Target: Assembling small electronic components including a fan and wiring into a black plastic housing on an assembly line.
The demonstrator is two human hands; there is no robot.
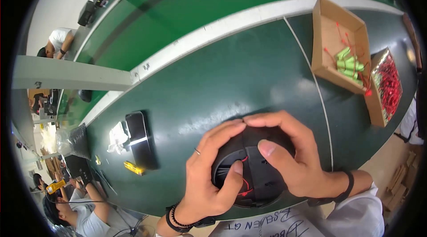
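Observation:
Between my two hands sits a round black plastic housing [263, 179] at the near edge of the table. Thin red wires show in an opening on its left part. My left hand [208, 175] wraps the left side, its thumb pressed at the opening by the wires. Around the right side curls my right hand [299, 159], with the thumb lying on the top face. The fingertips of both hands meet at the far rim. What lies under the housing is hidden.
On the green table [249, 72], a cardboard box [318, 37] holds green battery packs [349, 64]; beside it another box [377, 108] holds red-wired parts [389, 88]. To the left lie a black phone [138, 132], crumpled white tissue [117, 138] and a yellow tool [133, 168]. Other people sit further left.

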